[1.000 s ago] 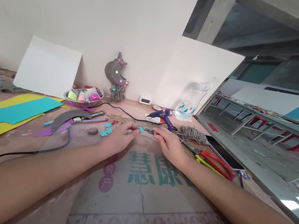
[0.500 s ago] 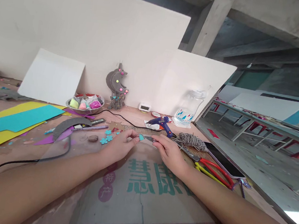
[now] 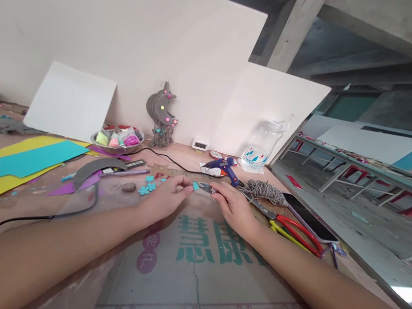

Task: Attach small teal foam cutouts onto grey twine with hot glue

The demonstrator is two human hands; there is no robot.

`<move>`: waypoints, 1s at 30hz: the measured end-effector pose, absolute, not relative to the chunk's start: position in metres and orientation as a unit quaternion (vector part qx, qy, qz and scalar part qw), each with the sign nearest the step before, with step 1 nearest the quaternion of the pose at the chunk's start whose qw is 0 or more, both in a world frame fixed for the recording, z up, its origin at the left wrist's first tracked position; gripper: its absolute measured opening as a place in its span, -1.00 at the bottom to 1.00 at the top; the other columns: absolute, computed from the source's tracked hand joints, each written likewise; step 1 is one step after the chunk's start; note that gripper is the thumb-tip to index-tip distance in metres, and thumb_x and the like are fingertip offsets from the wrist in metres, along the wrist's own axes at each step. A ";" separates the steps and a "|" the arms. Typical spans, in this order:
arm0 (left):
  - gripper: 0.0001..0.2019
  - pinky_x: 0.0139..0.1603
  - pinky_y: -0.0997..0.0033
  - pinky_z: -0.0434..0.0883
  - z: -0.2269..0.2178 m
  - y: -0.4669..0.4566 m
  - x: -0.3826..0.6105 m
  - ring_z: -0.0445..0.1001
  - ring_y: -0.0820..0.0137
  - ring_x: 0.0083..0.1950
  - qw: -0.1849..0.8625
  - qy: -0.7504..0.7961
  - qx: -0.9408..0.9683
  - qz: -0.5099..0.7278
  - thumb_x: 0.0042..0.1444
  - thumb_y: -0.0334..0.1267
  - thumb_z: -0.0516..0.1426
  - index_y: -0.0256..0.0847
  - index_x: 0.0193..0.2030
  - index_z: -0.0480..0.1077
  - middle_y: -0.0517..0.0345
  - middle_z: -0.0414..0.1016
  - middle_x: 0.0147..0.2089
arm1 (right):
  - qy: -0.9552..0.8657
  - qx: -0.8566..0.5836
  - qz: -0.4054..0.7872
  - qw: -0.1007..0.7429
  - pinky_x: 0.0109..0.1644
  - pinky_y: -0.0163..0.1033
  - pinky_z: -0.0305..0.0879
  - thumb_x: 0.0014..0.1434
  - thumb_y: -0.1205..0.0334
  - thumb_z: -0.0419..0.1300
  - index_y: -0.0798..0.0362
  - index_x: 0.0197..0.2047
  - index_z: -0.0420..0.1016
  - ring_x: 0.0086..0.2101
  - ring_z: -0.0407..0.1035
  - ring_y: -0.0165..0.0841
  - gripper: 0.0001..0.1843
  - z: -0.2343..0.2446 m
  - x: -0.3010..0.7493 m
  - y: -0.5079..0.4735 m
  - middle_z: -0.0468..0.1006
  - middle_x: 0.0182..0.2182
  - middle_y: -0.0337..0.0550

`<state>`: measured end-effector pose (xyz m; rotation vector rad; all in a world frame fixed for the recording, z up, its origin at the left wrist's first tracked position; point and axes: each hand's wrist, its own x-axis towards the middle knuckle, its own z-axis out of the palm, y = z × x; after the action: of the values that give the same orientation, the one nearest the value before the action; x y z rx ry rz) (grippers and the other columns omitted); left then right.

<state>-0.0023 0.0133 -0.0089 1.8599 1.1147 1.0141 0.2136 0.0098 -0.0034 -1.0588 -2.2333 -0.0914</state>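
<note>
My left hand [image 3: 166, 198] is closed in a pinch on a small turquoise felt piece [image 3: 195, 186]. Facing it, my right hand [image 3: 236, 208] grips small scissors [image 3: 205, 187], whose metal blades point left at the felt; the handles are hidden in my fingers. Turquoise felt flowers [image 3: 147, 187] lie just left of my left hand. Both hands are over a plastic-covered printed sheet [image 3: 161, 283].
Behind the hands are a blue glue gun [image 3: 223, 166], a clear jug [image 3: 260, 148] and a grey moon ornament [image 3: 162, 110]. To the right lie grey cord [image 3: 265, 192], red-handled shears [image 3: 299, 229] and a phone [image 3: 310, 217]. Turquoise felt [image 3: 30, 162] lies left.
The turquoise piece shows a smaller, more rounded outline between my fingers, and the scissor blades sit closer against it. My hands have barely moved; the view has shifted slightly.
</note>
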 end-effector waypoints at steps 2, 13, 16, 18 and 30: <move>-0.80 -0.18 0.39 0.26 -0.008 0.013 -0.003 0.38 0.38 -0.23 0.360 0.433 0.727 0.393 0.17 -0.13 -0.01 -0.20 -0.29 0.32 0.21 0.42 -0.29 | -0.856 -0.400 -0.046 0.324 -0.20 -0.18 0.34 0.30 0.11 -0.05 0.10 -0.04 0.44 -0.27 0.40 -0.27 -0.65 -0.004 0.214 0.010 0.50 -0.32 -0.04; -0.79 -0.25 0.43 0.25 -0.008 0.013 -0.002 0.34 0.41 -0.30 0.363 0.431 0.729 0.389 0.15 -0.12 0.00 -0.20 -0.29 0.32 0.21 0.39 -0.35 | -0.860 -0.388 -0.043 0.329 -0.22 -0.20 0.32 0.31 0.12 -0.06 0.06 -0.06 0.45 -0.31 0.39 -0.30 -0.67 -0.001 0.213 0.009 0.49 -0.35 -0.06; -0.78 -0.27 0.42 0.26 -0.008 0.013 -0.003 0.34 0.40 -0.32 0.361 0.435 0.730 0.385 0.15 -0.10 -0.01 -0.19 -0.29 0.33 0.23 0.38 -0.38 | -0.858 -0.393 -0.036 0.330 -0.23 -0.19 0.33 0.31 0.11 -0.06 0.04 -0.06 0.46 -0.31 0.40 -0.29 -0.66 -0.001 0.212 0.008 0.50 -0.34 -0.07; -0.78 -0.26 0.42 0.26 -0.008 0.012 -0.003 0.34 0.40 -0.31 0.359 0.438 0.730 0.382 0.15 -0.10 -0.01 -0.19 -0.29 0.33 0.23 0.38 -0.39 | -0.856 -0.394 -0.033 0.332 -0.23 -0.20 0.33 0.31 0.11 -0.06 0.05 -0.07 0.46 -0.32 0.40 -0.30 -0.66 -0.001 0.212 0.008 0.50 -0.36 -0.07; -0.75 -0.25 0.41 0.28 -0.008 0.013 -0.003 0.39 0.37 -0.26 0.357 0.444 0.722 0.392 0.14 -0.08 0.00 -0.20 -0.28 0.34 0.18 0.45 -0.31 | -0.821 -0.431 0.006 0.375 0.00 -0.11 0.33 0.28 0.17 -0.03 0.03 0.03 0.41 -0.11 0.40 -0.25 -0.67 -0.004 0.214 0.013 0.51 -0.11 -0.02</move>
<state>-0.0027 0.0132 -0.0083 1.8651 1.1466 1.0115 0.2143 0.0128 -0.0039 -1.1034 -2.1015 0.0141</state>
